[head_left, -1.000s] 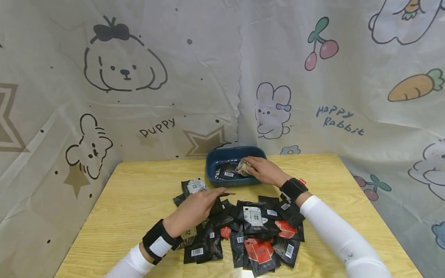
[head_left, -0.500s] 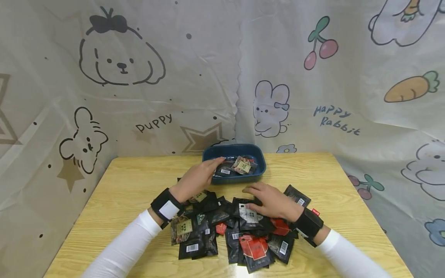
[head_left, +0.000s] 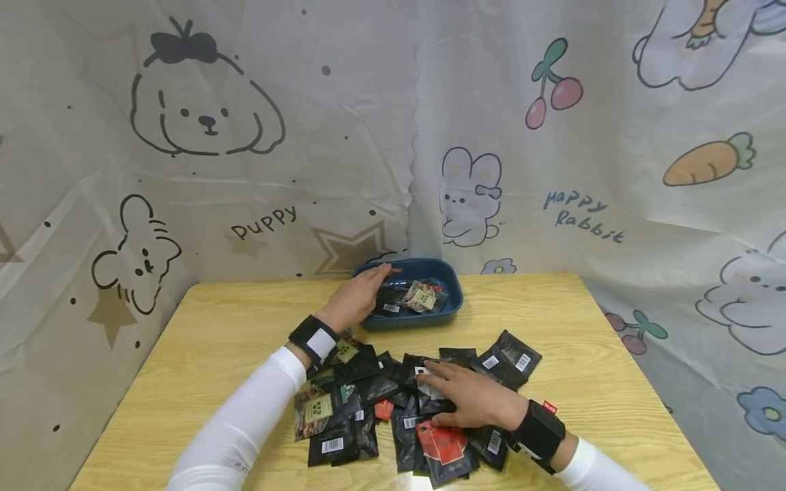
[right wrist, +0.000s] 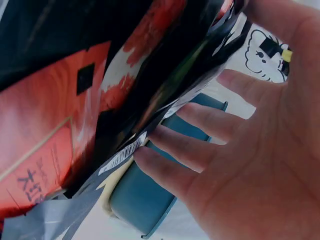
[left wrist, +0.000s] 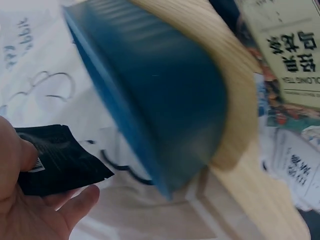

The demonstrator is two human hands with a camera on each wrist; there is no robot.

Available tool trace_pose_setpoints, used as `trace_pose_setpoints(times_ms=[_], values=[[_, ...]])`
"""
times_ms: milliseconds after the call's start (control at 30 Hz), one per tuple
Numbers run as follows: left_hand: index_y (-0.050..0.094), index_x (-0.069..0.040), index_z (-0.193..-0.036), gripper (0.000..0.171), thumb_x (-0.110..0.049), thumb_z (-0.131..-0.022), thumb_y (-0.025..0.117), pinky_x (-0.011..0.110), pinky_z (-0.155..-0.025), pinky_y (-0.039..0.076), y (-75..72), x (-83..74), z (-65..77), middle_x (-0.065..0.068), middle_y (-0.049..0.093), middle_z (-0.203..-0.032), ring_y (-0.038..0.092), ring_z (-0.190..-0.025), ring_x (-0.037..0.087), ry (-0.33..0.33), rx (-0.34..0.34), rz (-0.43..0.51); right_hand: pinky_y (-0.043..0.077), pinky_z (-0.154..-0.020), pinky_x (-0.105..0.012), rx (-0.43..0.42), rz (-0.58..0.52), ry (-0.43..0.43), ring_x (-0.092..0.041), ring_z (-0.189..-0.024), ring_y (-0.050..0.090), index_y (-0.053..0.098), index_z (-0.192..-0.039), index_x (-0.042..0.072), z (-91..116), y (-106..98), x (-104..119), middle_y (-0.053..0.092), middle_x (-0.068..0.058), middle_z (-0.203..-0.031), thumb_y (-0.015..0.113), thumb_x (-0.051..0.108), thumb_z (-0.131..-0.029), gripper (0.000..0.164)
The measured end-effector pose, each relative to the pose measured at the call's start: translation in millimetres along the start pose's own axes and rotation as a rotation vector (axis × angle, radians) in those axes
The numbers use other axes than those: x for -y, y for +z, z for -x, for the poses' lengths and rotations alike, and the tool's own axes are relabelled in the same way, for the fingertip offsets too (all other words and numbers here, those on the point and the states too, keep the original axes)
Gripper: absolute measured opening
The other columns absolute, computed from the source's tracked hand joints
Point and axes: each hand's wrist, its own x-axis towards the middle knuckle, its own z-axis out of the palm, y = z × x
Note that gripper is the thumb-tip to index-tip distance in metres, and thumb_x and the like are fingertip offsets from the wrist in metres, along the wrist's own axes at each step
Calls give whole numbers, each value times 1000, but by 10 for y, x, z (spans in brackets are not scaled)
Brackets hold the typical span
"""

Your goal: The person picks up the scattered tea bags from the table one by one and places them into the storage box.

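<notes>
My left hand (head_left: pixel 355 299) is over the left end of a blue plastic bin (head_left: pixel 456 308) at the back of the table. It pinches a small black tea packet (left wrist: pixel 62 160), printed side partly covered by the thumb. Inside the bin lie a packet with a cream label (head_left: pixel 421 296) and some black ones. My right hand (head_left: pixel 477 395) is spread over the heap in front, fingers extended. Its fingertips (right wrist: pixel 150 157) are right at the packet edges. Under it, a white-labelled packet (head_left: pixel 430 389) is partly covered, and a red-and-black packet (head_left: pixel 445 447) lies just nearer.
Several more tea packets lie in a loose heap, among them a cream-labelled one (head_left: pixel 316 409) at the left and a black one with a barcode (head_left: pixel 518 354) at the right. The wood-look table (head_left: pixel 245 327) meets a printed cloth backdrop (head_left: pixel 344 170).
My right hand left a cream-labelled packet in the bin and came back to the heap. My left hand moved from the heap up to the bin with its packet.
</notes>
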Motion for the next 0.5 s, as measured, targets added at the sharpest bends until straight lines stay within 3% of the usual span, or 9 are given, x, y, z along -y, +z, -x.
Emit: trace_pose_setpoints(times_ms=[167, 367, 500], values=[[32, 2, -154, 54, -2, -102, 49, 47, -105, 44, 168, 100, -4, 22, 39, -153, 46, -134, 37, -51, 76, -21, 38, -110, -52, -21, -1, -19, -37, -141, 36, 38, -155, 28, -16, 60, 34, 30, -9, -160, 66, 43, -95, 68], [20, -7, -160, 59, -35, -110, 35, 56, -116, 24, 303, 136, 6, 17, 27, -160, 29, -145, 38, -120, 184, 25, 41, -108, -47, -84, 40, -58, -33, -137, 44, 39, -155, 20, -29, 99, 21, 36, -13, -157, 63, 30, -99, 62], [23, -9, -159, 59, -35, -109, 39, 57, -117, 20, 311, 109, 83, 15, 25, -161, 24, -147, 37, -102, 131, 40, 49, -101, -44, -138, 61, -99, -31, -128, 54, 40, -154, 15, -13, 107, -10, 41, -15, -153, 63, 21, -100, 59]])
